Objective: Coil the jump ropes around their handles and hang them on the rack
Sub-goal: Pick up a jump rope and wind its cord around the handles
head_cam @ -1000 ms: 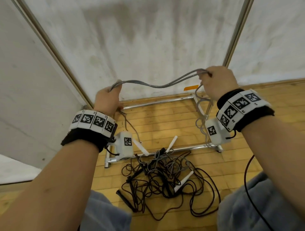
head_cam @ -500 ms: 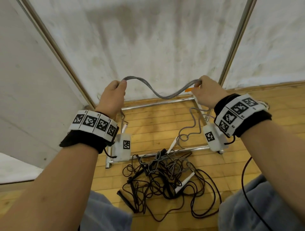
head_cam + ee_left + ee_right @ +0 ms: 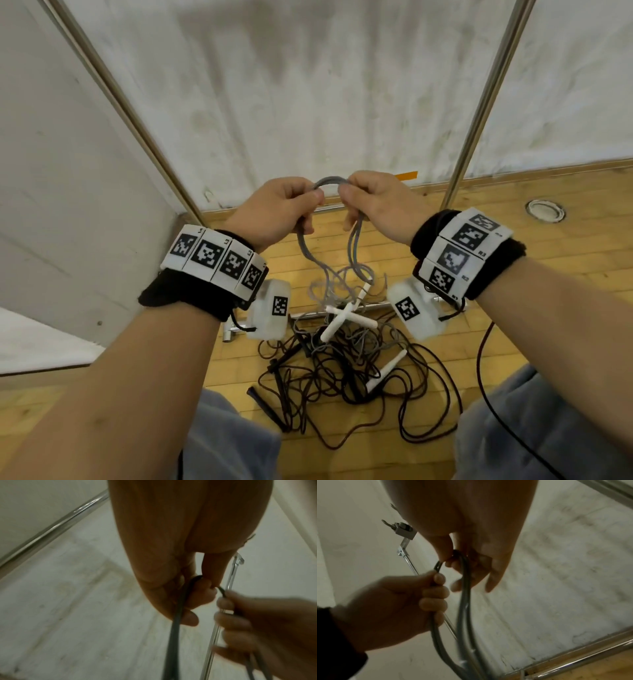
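A grey jump rope [image 3: 329,180] arches in a short doubled loop between my two hands, held up in front of the wall. My left hand [image 3: 281,205] grips its left end and my right hand [image 3: 373,202] grips its right end, knuckles almost touching. Grey strands [image 3: 354,246] hang down from both fists to two crossed white handles [image 3: 346,313] dangling above the floor. The wrist views show the same rope [image 3: 464,588] pinched in curled fingers of my left hand [image 3: 193,588] and my right hand [image 3: 465,566]. The rack's metal uprights [image 3: 479,113] rise behind.
A tangle of black ropes [image 3: 346,380] with black and white handles lies on the wooden floor between my knees. The rack's base bars [image 3: 308,317] sit on the floor by the white wall. A round floor fitting [image 3: 544,210] lies at right.
My hands have come together from wide apart, folding the stretched grey rope into a short loop. The white handles have lifted off the pile and now dangle.
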The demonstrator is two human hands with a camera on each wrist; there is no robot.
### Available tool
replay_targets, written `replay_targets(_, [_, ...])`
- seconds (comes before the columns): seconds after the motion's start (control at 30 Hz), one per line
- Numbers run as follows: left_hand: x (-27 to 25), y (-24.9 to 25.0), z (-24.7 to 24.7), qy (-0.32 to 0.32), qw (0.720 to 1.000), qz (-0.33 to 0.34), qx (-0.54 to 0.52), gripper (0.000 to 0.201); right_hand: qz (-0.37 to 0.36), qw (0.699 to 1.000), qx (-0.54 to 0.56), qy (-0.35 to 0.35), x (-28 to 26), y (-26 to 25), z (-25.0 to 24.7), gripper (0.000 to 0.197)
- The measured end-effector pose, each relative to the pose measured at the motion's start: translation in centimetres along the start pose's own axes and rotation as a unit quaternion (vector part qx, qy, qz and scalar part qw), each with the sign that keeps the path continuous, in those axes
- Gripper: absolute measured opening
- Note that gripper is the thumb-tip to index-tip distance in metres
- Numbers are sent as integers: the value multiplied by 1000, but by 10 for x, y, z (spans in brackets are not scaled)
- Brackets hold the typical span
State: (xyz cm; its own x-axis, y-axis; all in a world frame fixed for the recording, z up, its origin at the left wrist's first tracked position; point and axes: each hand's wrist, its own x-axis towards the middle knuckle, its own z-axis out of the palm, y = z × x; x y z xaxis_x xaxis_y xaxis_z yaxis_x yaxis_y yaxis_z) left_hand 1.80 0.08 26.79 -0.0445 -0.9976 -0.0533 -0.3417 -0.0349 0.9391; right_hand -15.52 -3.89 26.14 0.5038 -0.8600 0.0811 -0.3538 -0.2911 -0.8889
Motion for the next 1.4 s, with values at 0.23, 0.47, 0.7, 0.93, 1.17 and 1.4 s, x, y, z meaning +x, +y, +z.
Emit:
replay_targets(0.23, [1, -42, 13, -63, 984, -59, 157, 21, -68, 982, -38, 173, 5, -8, 2, 22])
replay_targets(0.47, [3, -47, 13, 70, 994, -54, 63, 22, 59, 956, -250, 144, 4, 11, -23, 37])
replay_targets(0.7, [1, -24, 16, 113, 993, -19, 15, 29, 60, 968, -206, -132, -19, 15, 27, 32])
replay_targets(0.93, [-1, -9, 19, 116, 993, -14, -5, 30, 63, 986, -140, -71, -18, 26, 45, 21])
replay_targets(1.17, [-5, -6, 15, 93, 996, -17, -4, 27, 65, 997, -46, -19, -14, 19, 36, 22])
replay_targets(1.4, [-14, -19, 21, -64, 984, -85, 144, 29, 97, 962, 249, 52, -4, -3, 14, 25])
